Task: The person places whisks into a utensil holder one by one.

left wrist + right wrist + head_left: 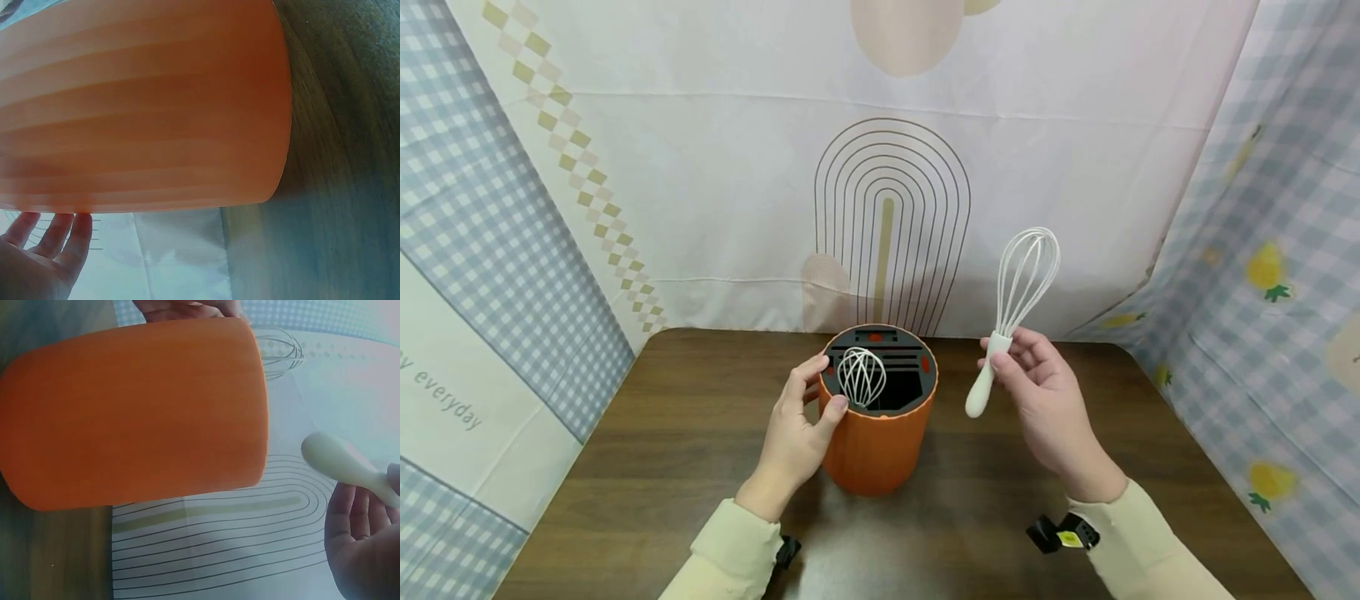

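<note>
At a brown wood bench (pixel 700 454), a person's L hand (pixel 792 437) grips the rim of an orange holder (pixel 876 454), thumb over the near edge, fingers round the outer side. Holder stands upright just R of that hand, w/ a black slotted insert (pixel 898 340) in its top. Close by the L thumb, the wire head of a small whisk (pixel 862 379) pokes up; its handle is hidden below, so how it's seated can't be told. Farther R, well apart from the L hand, the R hand (pixel 1052 408) pinches a white whisk (pixel 999 343) by the handle near the collar, btwn thumb & fingers. Wires rise above that hand; the rounded butt hangs free to its L, clear of holder & bench.

Step in hand, as judged: one hand steadying the holder, the other managing the white whisk beside it; whether going in or coming out can't be read. If it's to go in, next move calls for the R hand to travel L over the rim, butt first, w/ the L hand firm. L wrist view is mostly orange wall, so that grip's firmness is approx. at best.
</note>
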`<state>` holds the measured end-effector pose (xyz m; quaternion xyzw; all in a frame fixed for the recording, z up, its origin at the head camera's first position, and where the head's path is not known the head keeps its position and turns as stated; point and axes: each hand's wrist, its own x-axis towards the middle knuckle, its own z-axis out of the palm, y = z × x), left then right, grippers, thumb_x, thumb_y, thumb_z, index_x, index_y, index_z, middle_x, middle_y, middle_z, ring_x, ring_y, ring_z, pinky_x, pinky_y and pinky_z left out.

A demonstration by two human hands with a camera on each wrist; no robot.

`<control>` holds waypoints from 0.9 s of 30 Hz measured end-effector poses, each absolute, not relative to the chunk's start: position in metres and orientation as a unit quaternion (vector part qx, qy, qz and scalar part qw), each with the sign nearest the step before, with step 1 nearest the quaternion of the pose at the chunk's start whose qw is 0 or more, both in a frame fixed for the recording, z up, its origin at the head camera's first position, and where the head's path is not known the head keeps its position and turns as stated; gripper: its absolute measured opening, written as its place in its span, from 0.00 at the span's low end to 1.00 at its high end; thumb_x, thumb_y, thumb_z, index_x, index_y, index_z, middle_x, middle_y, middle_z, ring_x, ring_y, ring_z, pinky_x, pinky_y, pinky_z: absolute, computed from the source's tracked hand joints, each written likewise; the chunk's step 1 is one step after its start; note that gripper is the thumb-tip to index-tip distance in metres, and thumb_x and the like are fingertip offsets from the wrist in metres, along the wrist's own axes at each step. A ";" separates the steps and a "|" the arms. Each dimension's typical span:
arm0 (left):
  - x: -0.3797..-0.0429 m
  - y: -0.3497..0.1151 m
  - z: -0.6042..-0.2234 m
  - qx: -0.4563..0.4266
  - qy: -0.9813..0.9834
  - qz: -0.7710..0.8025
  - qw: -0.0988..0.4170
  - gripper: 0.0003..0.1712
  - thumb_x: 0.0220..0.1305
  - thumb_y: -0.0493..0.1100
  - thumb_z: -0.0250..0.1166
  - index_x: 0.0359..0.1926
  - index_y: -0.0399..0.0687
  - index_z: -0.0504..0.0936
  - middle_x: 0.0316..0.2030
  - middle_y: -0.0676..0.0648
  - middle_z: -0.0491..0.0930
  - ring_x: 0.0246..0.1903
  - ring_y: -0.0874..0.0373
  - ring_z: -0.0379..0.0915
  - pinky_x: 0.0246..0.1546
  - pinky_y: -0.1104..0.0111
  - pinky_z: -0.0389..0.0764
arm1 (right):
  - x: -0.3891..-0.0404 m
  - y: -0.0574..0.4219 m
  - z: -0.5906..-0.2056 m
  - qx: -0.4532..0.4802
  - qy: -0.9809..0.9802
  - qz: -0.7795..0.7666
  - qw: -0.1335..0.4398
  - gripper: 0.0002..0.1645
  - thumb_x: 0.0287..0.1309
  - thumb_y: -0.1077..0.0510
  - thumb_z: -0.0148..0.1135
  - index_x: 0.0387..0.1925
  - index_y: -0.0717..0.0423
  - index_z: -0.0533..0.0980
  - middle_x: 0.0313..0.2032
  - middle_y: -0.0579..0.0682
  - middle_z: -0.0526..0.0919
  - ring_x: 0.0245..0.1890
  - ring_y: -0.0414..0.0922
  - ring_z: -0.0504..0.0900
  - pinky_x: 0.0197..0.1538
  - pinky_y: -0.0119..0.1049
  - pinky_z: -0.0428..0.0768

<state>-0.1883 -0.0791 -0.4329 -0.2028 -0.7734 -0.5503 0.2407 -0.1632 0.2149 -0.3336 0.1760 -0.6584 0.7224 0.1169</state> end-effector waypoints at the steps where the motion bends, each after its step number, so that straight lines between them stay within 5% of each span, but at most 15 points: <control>1: -0.188 -0.079 -0.433 -0.203 -0.774 -0.550 0.240 0.31 0.63 0.47 0.63 0.66 0.55 0.67 0.65 0.53 0.67 0.58 0.56 0.70 0.54 0.52 0.75 | -0.163 0.213 -0.333 0.175 -0.653 0.727 0.119 0.18 0.67 0.65 0.55 0.56 0.65 0.68 0.50 0.57 0.78 0.45 0.47 0.81 0.46 0.33 0.81; 27: -0.187 -0.078 -0.432 -0.203 -0.778 -0.544 0.241 0.30 0.63 0.49 0.63 0.65 0.55 0.67 0.65 0.54 0.67 0.58 0.56 0.69 0.55 0.55 0.76 | -0.178 0.164 -0.342 0.194 -0.673 0.690 0.183 0.23 0.61 0.69 0.60 0.55 0.65 0.63 0.46 0.60 0.74 0.42 0.49 0.78 0.46 0.35 0.81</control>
